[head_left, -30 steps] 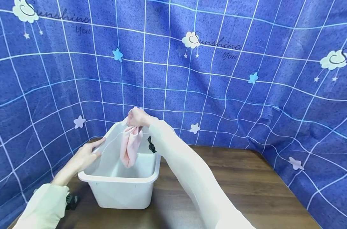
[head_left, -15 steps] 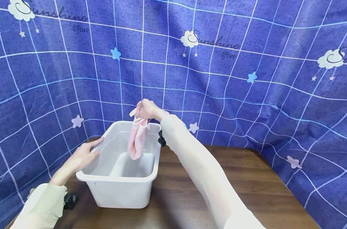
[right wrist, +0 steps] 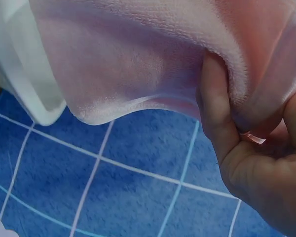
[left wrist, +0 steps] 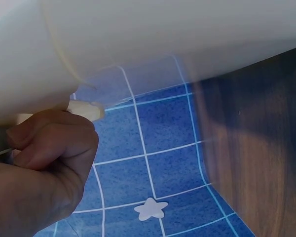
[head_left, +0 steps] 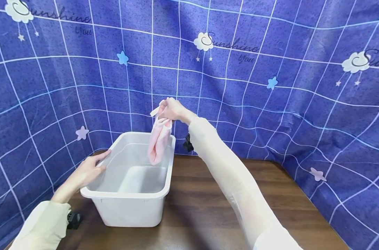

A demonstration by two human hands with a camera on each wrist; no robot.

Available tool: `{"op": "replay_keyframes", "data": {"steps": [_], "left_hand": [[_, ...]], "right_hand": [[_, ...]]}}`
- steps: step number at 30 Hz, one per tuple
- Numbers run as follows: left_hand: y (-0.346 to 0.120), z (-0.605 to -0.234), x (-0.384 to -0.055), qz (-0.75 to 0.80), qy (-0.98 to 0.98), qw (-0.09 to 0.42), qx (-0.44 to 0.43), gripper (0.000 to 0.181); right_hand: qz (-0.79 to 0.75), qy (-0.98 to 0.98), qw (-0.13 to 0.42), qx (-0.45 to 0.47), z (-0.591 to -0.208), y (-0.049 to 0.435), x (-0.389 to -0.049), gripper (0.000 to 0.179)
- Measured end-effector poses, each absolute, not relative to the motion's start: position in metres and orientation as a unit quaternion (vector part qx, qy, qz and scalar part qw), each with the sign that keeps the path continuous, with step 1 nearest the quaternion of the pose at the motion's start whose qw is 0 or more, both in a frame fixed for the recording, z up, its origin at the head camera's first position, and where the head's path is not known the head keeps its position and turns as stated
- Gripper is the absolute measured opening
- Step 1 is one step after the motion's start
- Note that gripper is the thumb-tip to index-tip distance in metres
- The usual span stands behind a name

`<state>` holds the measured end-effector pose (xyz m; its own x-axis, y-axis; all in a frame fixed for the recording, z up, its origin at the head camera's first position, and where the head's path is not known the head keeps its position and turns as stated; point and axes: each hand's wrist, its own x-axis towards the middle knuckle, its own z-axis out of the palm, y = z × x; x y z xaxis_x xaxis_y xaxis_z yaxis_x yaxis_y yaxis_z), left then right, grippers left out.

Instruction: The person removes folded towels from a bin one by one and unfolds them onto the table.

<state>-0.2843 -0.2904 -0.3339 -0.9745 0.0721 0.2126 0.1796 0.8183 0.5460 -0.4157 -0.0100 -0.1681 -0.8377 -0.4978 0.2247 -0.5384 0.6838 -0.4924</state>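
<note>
A pink plush cloth [head_left: 159, 143] hangs folded from my right hand [head_left: 173, 109], above the far right rim of a white plastic bin [head_left: 130, 211]. A pale strip [head_left: 155, 111] sticks out at the top of the cloth. In the right wrist view, fingers curl into the soft pink fabric [right wrist: 123, 64], whose upper part runs out of frame. My left hand [head_left: 88, 169] grips the bin's left rim, fingers outside. The left wrist view shows that hand [left wrist: 56, 153] curled at the edge under the bin's pale wall [left wrist: 153, 34]. The visible inside of the bin holds nothing.
The bin stands on a dark brown wooden table [head_left: 233, 194], near its left side. A blue gridded curtain [head_left: 239, 90] with clouds and stars closes off the back and both sides. Black wrist cameras [head_left: 188, 143] are strapped to the sleeves.
My right hand has lifted the pink cloth up and rightward, from inside the bin to over its far right rim. The left hand keeps its grip on the rim.
</note>
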Motion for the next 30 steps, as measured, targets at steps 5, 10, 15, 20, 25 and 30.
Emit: {"op": "replay_keyframes", "data": {"steps": [5,10,15,20,25,30], "left_hand": [[-0.291,-0.335,-0.285,-0.290,-0.950,0.095,-0.065,0.062],[-0.293,-0.336,-0.288,-0.284,-0.951,0.101,-0.067,0.062],[-0.291,-0.334,-0.287,-0.284,-0.952,0.097,-0.066,0.062],[-0.290,-0.334,-0.285,-0.286,-0.952,0.088,-0.067,0.061],[-0.291,-0.336,-0.285,-0.289,-0.951,0.088,-0.070,0.060],[-0.292,-0.336,-0.286,-0.288,-0.951,0.090,-0.071,0.061]], "right_hand": [[0.294,-0.914,0.040,0.277,-0.162,0.006,-0.417,0.012],[0.304,-0.910,0.046,0.279,-0.158,0.024,-0.418,0.012],[0.311,-0.910,0.048,0.269,-0.156,0.041,-0.418,0.013],[0.323,-0.909,0.046,0.259,-0.155,0.056,-0.418,0.013],[0.331,-0.907,0.050,0.254,-0.156,0.069,-0.419,0.014],[0.345,-0.903,0.050,0.251,-0.158,0.081,-0.418,0.015]]}}
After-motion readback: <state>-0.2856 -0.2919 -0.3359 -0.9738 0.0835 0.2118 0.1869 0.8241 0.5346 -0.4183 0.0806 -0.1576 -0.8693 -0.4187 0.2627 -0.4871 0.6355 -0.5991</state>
